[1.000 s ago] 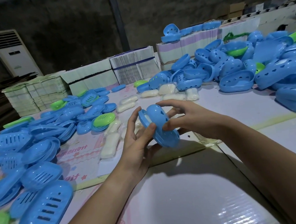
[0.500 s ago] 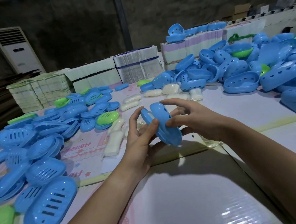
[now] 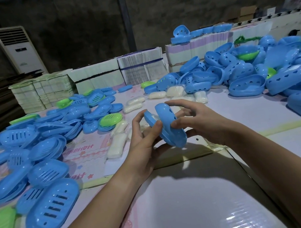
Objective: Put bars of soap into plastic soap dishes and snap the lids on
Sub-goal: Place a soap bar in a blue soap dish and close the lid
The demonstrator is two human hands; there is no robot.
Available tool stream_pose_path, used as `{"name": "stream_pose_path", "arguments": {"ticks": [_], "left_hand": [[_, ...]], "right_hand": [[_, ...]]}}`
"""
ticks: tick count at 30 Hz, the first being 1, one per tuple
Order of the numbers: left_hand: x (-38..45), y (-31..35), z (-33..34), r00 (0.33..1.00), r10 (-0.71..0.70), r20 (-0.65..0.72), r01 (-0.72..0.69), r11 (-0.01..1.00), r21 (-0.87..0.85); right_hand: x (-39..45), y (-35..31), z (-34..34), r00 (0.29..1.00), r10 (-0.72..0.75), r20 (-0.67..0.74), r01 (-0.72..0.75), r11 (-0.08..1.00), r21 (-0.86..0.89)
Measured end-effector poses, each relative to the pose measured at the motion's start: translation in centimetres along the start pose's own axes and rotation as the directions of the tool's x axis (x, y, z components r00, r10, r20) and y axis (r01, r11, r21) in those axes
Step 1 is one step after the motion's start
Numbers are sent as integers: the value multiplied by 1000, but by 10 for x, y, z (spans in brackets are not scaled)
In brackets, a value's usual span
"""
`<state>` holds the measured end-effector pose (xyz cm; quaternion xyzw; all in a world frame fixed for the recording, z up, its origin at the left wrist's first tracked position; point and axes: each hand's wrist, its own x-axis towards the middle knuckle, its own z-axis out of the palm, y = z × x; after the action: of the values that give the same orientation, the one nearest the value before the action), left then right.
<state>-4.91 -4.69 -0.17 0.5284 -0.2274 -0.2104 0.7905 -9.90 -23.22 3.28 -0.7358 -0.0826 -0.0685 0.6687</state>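
Observation:
Both hands hold one blue soap dish [image 3: 169, 128] on edge above the table's middle. Its two halves gape at the top, and a white wrapped bar shows in the gap. My left hand [image 3: 143, 139] grips the left half, thumb pressed on the rim. My right hand [image 3: 196, 121] holds the right half, the one with heart-shaped holes, fingers spread over it. Loose wrapped soap bars [image 3: 115, 145] lie on the table just behind and left of my hands.
Slotted blue lids [image 3: 51, 207] and a few green ones [image 3: 110, 119] cover the left side. Deep blue dish bodies [image 3: 245, 86] are heaped at the right. Stacks of flat cartons [image 3: 141, 67] line the back. A white glossy board [image 3: 196, 203] lies in front of me.
The hands and dish stay in the same spot. The dish has tilted a little, and the gap at its top shows the white bar more.

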Motion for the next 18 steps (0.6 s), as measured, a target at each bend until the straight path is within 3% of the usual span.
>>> {"name": "stream_pose_path", "arguments": {"ticks": [8, 18], "left_hand": [[-2, -1, 4, 999, 8, -45, -7, 1000, 30], [-4, 1, 4, 1000, -8, 16, 7, 998, 58]], "right_hand": [[0, 2, 2, 1000, -17, -15, 17, 999, -36], [-1, 0, 2, 999, -30, -37, 27, 996, -82]]}}
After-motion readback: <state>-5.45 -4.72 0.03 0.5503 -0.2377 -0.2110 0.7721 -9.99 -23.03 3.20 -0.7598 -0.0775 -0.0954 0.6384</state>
